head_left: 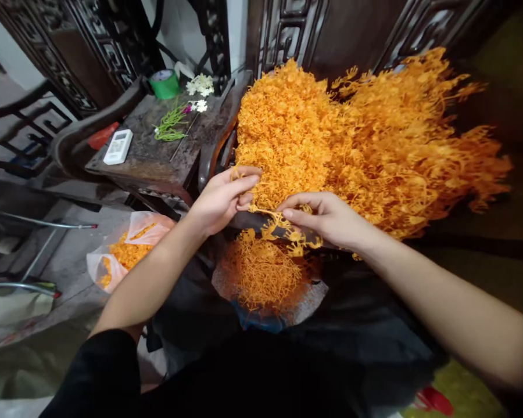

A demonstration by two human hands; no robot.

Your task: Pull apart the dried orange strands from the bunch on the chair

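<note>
While near the orange heap (292, 133), right hand (331, 217) — grip a pinch on a sprig (268, 212); left hand (218, 202) — grip unclear.

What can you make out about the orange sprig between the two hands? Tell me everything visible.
The orange sprig has a thin stem that looks like moulded plastic. It runs roughly sideways, pinched by the thumb and forefinger of the right hand; its other end is at the curled fingers of the left hand, though whether those grip it is unclear. Frilly, petal-like orange pieces hang just below, seemingly attached.
</note>
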